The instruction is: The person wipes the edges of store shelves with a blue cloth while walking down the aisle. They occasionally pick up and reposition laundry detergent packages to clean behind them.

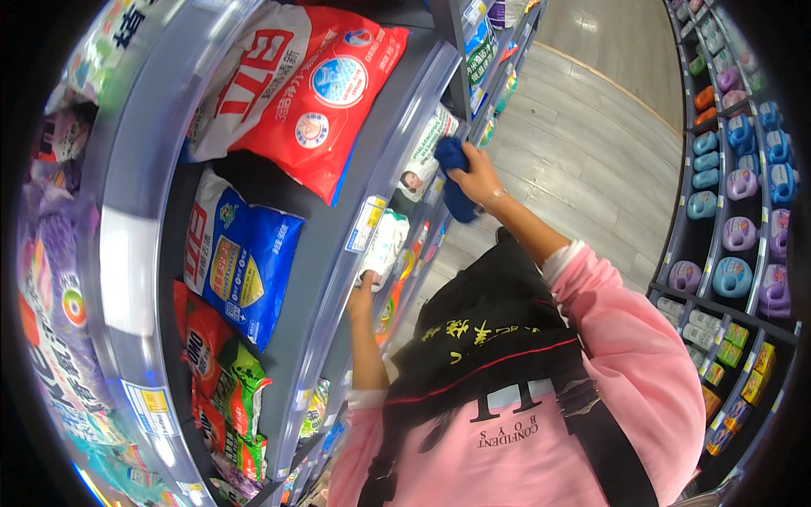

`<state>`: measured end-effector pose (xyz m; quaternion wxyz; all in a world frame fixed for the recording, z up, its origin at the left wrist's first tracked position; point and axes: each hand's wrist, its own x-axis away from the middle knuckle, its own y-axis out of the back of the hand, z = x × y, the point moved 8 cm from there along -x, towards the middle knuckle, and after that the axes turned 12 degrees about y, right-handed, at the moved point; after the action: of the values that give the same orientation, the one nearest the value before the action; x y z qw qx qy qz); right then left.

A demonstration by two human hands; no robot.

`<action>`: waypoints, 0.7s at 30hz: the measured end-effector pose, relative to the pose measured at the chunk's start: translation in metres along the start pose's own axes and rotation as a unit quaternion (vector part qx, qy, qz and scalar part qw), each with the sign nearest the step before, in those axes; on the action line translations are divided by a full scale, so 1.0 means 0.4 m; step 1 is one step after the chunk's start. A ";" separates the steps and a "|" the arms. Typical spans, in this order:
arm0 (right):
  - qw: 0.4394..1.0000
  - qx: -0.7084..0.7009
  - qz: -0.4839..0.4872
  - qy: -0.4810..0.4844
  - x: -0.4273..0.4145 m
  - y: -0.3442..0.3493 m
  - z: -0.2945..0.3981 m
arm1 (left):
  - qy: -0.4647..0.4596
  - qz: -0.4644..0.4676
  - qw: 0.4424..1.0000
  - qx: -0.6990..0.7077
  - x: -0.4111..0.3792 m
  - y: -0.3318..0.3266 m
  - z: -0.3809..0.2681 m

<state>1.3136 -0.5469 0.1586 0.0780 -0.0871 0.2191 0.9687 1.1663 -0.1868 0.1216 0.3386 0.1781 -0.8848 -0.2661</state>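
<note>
My right hand (476, 174) is closed around a bunched dark blue cloth (457, 190), held beside the shelf edge. My left hand (360, 296) reaches into a lower shelf at the lower end of a white washing powder bag (385, 244); its fingers are partly hidden, so its grip cannot be made out. Another white washing powder bag (424, 155) lies just beyond, near the cloth. On the shelf above are a large red and white detergent bag (317, 95) and a blue detergent bag (247, 253).
Clear plastic price rails (405, 142) edge the shelves on the left. Red and green detergent bags (237, 393) lie near the bottom. A grey plank floor (532, 127) runs along the aisle. Across it, another shelf unit holds purple and blue bottles (733, 277).
</note>
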 end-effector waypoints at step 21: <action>0.994 -0.095 -0.014 -0.044 -0.129 -0.057 -0.218 | 0.038 0.184 0.980 0.061 0.131 -0.202 -0.093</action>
<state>1.3798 -0.5707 0.0820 0.0922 -0.0544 0.1212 0.9868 1.1661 -0.2902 0.1237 0.4040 0.0430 -0.9033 -0.1378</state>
